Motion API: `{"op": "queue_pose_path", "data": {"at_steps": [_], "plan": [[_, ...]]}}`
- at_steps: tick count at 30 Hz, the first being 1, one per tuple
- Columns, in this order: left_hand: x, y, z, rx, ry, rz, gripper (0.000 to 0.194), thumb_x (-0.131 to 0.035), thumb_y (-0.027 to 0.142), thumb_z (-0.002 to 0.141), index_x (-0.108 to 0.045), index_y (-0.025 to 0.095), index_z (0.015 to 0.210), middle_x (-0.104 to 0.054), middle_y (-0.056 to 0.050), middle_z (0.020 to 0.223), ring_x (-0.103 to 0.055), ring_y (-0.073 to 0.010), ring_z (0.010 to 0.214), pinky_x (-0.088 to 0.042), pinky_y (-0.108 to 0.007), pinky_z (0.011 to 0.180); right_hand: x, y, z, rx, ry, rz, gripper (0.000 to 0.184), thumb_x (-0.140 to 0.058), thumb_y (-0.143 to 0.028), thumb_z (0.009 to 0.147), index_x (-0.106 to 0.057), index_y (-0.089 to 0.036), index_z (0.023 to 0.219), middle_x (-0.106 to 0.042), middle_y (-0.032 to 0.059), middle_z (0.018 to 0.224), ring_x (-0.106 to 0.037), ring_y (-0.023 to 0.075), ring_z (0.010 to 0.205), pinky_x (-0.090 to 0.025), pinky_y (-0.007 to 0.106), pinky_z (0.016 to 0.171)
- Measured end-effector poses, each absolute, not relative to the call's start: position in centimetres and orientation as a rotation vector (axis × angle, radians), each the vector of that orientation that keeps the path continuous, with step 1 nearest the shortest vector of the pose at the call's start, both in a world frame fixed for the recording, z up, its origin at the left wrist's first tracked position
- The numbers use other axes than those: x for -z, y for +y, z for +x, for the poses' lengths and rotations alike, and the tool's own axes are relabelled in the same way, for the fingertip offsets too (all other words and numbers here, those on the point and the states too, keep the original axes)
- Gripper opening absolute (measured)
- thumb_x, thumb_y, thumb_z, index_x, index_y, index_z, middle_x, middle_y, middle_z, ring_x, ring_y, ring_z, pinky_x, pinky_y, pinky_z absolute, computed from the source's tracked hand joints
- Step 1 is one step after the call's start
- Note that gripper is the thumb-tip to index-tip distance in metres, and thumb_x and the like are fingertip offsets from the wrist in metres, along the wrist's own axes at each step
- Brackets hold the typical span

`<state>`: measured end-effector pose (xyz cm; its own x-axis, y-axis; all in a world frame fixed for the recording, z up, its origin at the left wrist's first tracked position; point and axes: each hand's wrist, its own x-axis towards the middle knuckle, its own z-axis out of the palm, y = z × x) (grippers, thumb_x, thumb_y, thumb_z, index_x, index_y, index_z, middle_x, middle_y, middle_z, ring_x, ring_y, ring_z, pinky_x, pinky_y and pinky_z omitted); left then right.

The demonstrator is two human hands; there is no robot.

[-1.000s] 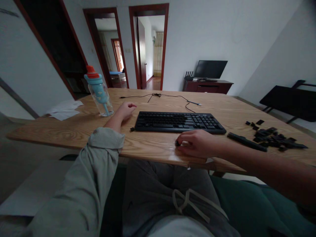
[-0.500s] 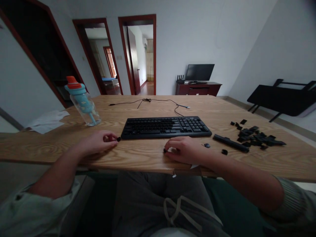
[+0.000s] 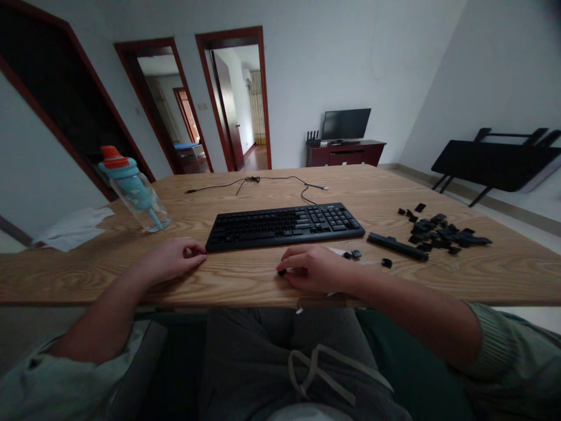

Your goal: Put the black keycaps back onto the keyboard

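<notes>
A black keyboard [image 3: 284, 225] lies on the wooden table [image 3: 245, 286] in front of me. My left hand [image 3: 169, 261] rests on the table at the keyboard's front left corner. Its fingers are curled into a pinch, and what they hold is hidden. My right hand [image 3: 313, 269] lies in front of the keyboard, fingers closed on a small black keycap [image 3: 281, 272] at their tips. Two loose keycaps [image 3: 353, 254] lie just right of that hand.
A pile of black keycaps [image 3: 438, 231] and a long black key bar [image 3: 397, 247] lie to the right. A blue bottle with an orange cap [image 3: 134, 190] and white tissue [image 3: 72, 229] are at the left. The keyboard's cable [image 3: 263, 181] runs behind it.
My left hand came back from beside the bottle to the keyboard's front left corner and closed where a small keycap lay. My right hand stayed put, still pinching its keycap.
</notes>
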<state>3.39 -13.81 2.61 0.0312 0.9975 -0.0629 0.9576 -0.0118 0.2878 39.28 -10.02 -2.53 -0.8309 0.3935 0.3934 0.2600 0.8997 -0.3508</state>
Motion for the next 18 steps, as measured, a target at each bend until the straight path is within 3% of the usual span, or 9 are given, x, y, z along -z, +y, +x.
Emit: {"op": "queue_pose_path", "data": {"at_steps": [8,12,18], "plan": [[-2.7,-14.8,3.0,-0.160,1.980,2.083,0.057,-0.056,0.057,0.081,-0.073,0.016,0.117,-0.074,-0.009,0.091,-0.067,-0.0255,0.082,-0.049,-0.032,0.070,2.3,-10.4,39.2,-0.377,-2.612,-0.672,0.040,-0.065,-0.026,0.088,-0.070,-0.020,0.127,-0.074,0.0078,0.108,-0.068,0.0172,0.081,-0.050,0.027,0.075],[-2.7,-14.8,3.1,-0.149,1.952,2.087,0.055,-0.056,0.055,0.081,-0.072,0.015,0.115,-0.074,-0.009,0.091,-0.066,-0.0251,0.082,-0.049,-0.033,0.071,2.1,-10.6,39.0,-0.382,-2.627,-0.664,0.041,-0.066,-0.031,0.088,-0.070,-0.019,0.127,-0.073,0.0087,0.108,-0.067,0.0183,0.084,-0.049,0.027,0.073],[-2.8,-14.6,4.7,-0.134,1.879,2.134,0.043,-0.057,0.051,0.080,-0.075,0.019,0.103,-0.073,-0.006,0.089,-0.065,-0.0227,0.079,-0.047,-0.032,0.070,2.0,-10.5,38.8,-0.406,-2.647,-0.576,0.026,-0.062,-0.030,0.092,-0.076,-0.020,0.112,-0.073,0.0078,0.102,-0.067,0.0177,0.084,-0.047,0.027,0.075]]}}
